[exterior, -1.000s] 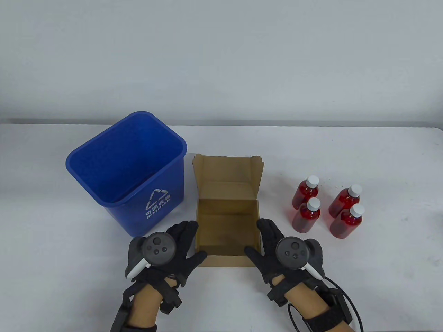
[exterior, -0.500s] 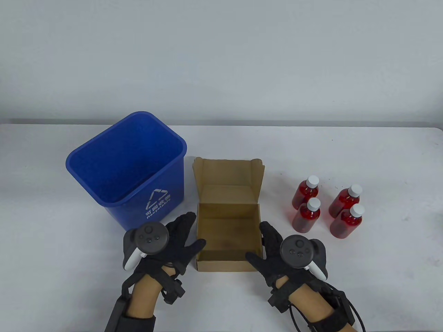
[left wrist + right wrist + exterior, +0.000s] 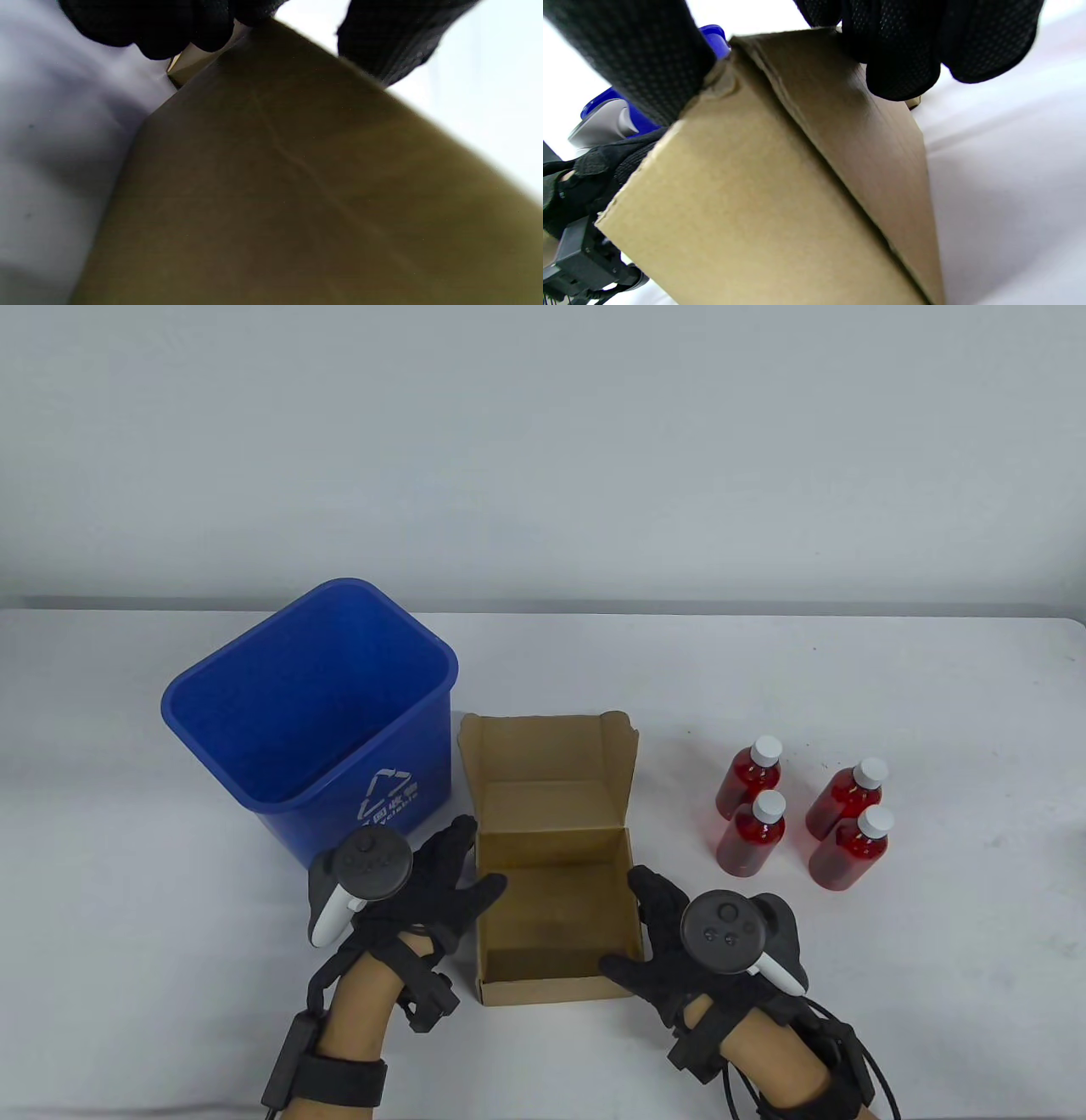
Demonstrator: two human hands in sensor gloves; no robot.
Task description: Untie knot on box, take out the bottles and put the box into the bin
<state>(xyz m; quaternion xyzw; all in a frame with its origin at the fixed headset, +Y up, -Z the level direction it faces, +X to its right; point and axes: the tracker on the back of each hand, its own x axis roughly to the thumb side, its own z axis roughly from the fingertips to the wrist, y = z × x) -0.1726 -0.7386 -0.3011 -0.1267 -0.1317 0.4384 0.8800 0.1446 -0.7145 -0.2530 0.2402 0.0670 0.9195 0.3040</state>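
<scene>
Blue bin [image 3: 322,712] stood upright on the white tabletop [image 3: 891,687], left of centre, with a white recycling triangle, Chinese characters I couldn't make out and what looked like "Recyclable" printed on its front wall. Cardboard box [image 3: 551,857] sat just right of the bin, lid flap thrown back, inside empty, and in the wrist views its underside seemed clear of the tabletop. Judged light and fairly stiff but crushable at the walls, so the two side walls looked like the place to hold, squeezed evenly. Left hand [image 3: 424,899] gripped the left wall with its thumb hooked over the rim; right hand [image 3: 670,933] gripped the right wall the same way. Four bottles [image 3: 751,831] of red liquid with white caps stood together right of the box, no labels seen.
</scene>
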